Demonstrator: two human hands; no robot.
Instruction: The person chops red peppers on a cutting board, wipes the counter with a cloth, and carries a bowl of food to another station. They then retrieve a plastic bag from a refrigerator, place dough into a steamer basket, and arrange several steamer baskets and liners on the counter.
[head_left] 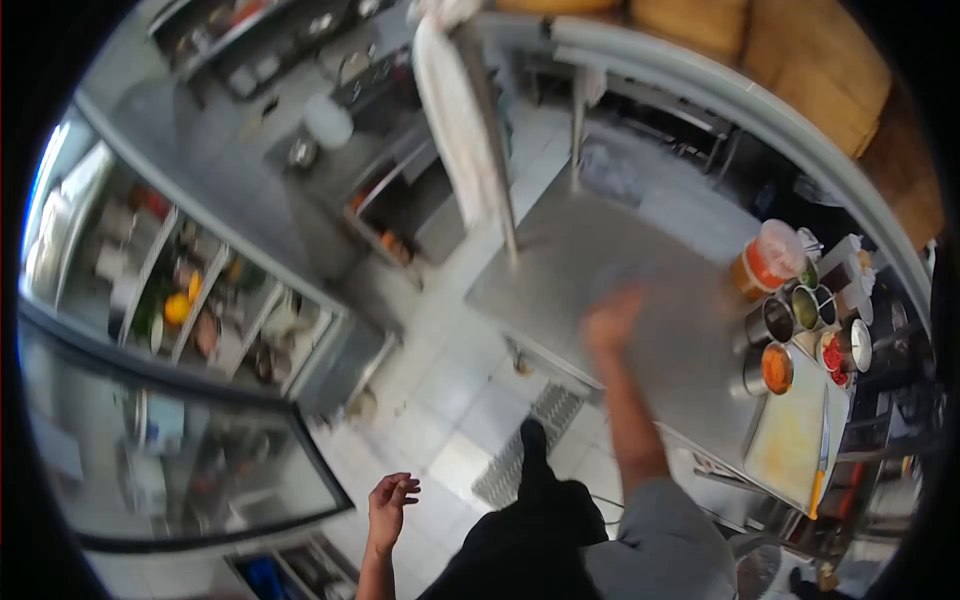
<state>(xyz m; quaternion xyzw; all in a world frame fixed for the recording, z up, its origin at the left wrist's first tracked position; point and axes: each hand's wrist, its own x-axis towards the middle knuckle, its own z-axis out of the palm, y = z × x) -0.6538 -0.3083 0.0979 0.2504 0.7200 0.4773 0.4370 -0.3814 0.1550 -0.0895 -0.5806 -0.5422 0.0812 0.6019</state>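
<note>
My left hand [392, 505] hangs in the air over the floor, near the edge of a glass fridge door [200, 460]. Its fingers are loosely bent, and nothing shows in them. My right hand [612, 325] reaches out over the steel table [640, 240], smeared by motion. Whether its fingers hold anything I cannot tell. To the right of that hand, metal containers stand in a group, among them one with orange food [776, 369] and one with chopped red food [833, 355]. A cutting board [785, 445] lies at the table's near right, with a yellow-handled knife [819, 480] along its edge.
On the left the glass-door fridge shows shelves of food [180, 300]. A white cloth [450, 120] hangs by a post at the table's far end. An orange tub [765, 260] stands behind the containers. A metal grate [530, 440] lies on the tiled floor by my foot.
</note>
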